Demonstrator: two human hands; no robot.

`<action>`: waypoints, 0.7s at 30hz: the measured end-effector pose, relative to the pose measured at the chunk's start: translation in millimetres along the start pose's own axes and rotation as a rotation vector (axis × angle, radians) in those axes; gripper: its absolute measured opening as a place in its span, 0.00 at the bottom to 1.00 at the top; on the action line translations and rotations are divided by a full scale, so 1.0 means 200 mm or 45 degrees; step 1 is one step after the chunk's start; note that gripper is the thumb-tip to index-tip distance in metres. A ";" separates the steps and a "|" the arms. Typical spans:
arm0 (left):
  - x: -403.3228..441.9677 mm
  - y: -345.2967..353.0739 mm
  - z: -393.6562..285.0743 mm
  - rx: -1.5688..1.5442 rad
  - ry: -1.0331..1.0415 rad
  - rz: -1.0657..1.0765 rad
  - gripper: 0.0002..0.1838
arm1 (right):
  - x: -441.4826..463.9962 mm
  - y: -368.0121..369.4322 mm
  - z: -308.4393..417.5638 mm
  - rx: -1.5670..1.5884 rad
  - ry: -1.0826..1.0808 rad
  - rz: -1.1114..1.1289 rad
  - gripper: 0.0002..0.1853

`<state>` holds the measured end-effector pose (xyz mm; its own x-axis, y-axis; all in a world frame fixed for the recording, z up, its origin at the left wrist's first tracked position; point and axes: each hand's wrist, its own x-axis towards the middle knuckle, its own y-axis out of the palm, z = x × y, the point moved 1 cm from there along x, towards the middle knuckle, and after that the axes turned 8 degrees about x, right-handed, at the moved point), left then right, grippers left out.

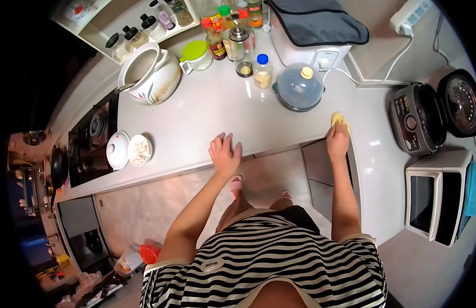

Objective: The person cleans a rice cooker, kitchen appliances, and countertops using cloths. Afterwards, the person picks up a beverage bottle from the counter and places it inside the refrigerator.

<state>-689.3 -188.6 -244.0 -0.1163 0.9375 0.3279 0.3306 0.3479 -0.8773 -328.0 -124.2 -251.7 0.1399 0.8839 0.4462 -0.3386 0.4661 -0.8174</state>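
My right hand (339, 138) presses a crumpled yellow cloth (338, 118) onto the white countertop (207, 108), near the inner corner of the counter. Its fingers are closed over the cloth. My left hand (225, 153) rests on the counter by the front edge, fingers spread and holding nothing. Beyond the cloth stands a round pot with a bluish clear lid and pale knob (300, 84). To the left of my left hand are a white bowl of pale chopped food (140, 150) and a white lid with a small red mark (118, 150).
At the back left stand a white ceramic pot (150, 74), a green-lidded container (196, 54) and several sauce bottles (216, 41). A blue-capped jar (262, 71) is in the middle. On the right are an open rice cooker (412, 118) and a small white oven (435, 197).
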 end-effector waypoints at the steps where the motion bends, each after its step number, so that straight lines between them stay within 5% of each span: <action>1: 0.03 -0.03 0.11 -0.308 0.101 -0.048 0.17 | -0.02 0.06 0.08 -0.066 -0.042 -0.007 0.18; 2: 0.04 -0.05 0.21 -0.654 -0.071 0.003 0.15 | -0.07 0.14 0.20 -0.130 -0.079 -0.014 0.19; 3: 0.11 -0.18 0.41 -0.238 0.082 -0.219 0.14 | -0.10 0.25 0.38 -0.211 -0.096 -0.031 0.19; 5: 0.14 -0.19 0.63 -0.018 0.013 -0.233 0.15 | -0.19 0.34 0.79 -0.013 -0.138 0.178 0.21; 8: 0.18 -0.16 0.75 0.071 -0.027 -0.122 0.17 | -0.25 0.59 1.32 0.286 -0.388 0.076 0.22; 11: 0.21 -0.18 0.74 0.001 -0.059 -0.115 0.18 | -0.18 0.72 1.67 0.546 -0.502 0.267 0.19; 16: 0.19 -0.18 0.79 -0.199 -0.017 -0.144 0.16 | 0.01 0.73 1.57 0.584 -0.608 0.129 0.13; 21: 0.18 -0.15 0.86 -0.297 0.022 -0.211 0.13 | -0.01 0.49 1.15 0.273 -0.322 -0.010 0.15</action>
<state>-864.4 -165.3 -265.7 -0.1712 0.8671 0.4678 0.5152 0.4835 -0.7077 -574.2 -88.9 -248.2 -0.0829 0.8305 0.5507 -0.5301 0.4312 -0.7301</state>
